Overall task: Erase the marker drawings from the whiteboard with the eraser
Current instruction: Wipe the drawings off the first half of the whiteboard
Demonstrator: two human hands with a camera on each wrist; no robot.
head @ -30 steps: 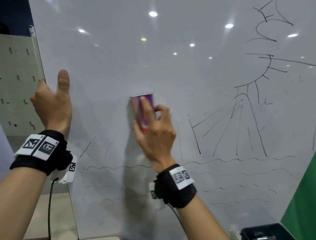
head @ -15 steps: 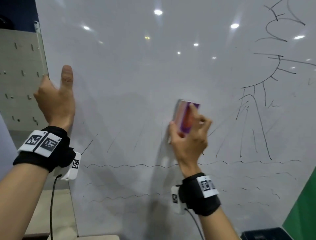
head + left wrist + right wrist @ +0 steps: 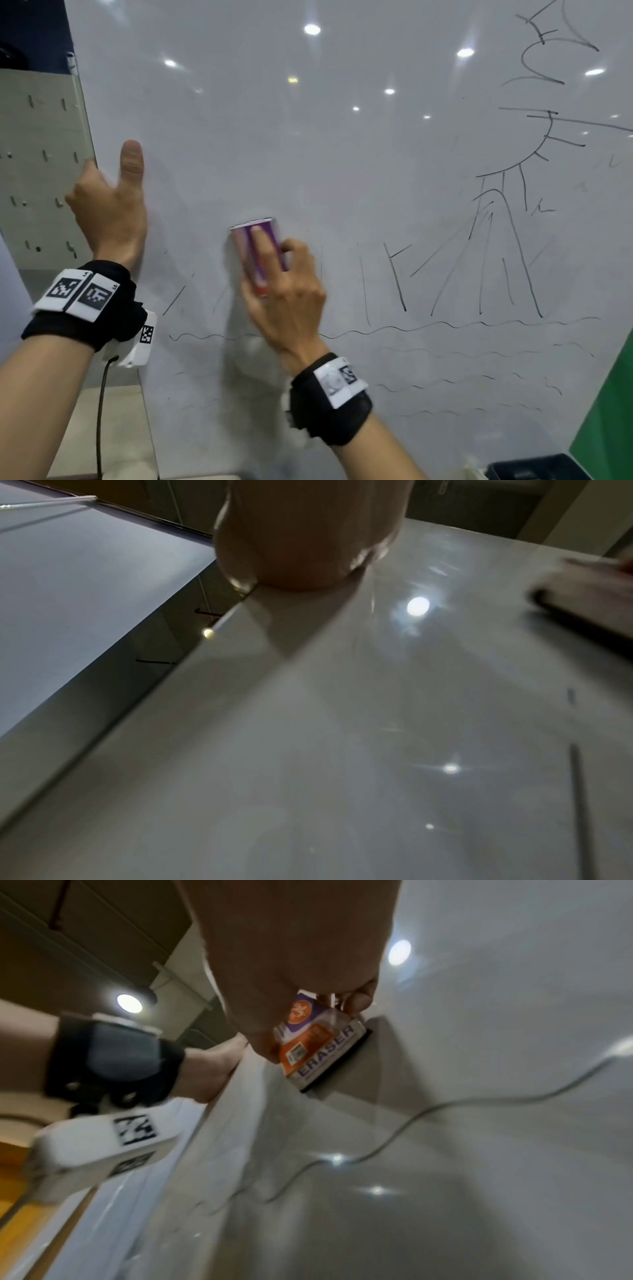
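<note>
A glossy whiteboard [image 3: 342, 154] fills the head view, with black marker drawings [image 3: 507, 240] of a sun, slanted lines and wavy lines on its right and lower parts. My right hand [image 3: 284, 291] grips a purple and orange eraser [image 3: 257, 253] and presses its dark felt against the board left of centre. In the right wrist view the eraser [image 3: 318, 1047] shows the word ERASER, held between thumb and fingers. My left hand [image 3: 109, 205] holds the board's left edge, thumb up on the front face and fingers hidden behind it.
A pale pegboard panel [image 3: 37, 164] stands behind the board's left edge. At the lower right are a green surface [image 3: 606, 411] and a dark bin [image 3: 534, 467]. A wavy marker line [image 3: 445, 1110] runs below the eraser in the right wrist view.
My right hand swept the eraser right across the board, then back left to its place left of centre. Some slanted lines have faded. The left hand has stayed on the board's edge.
</note>
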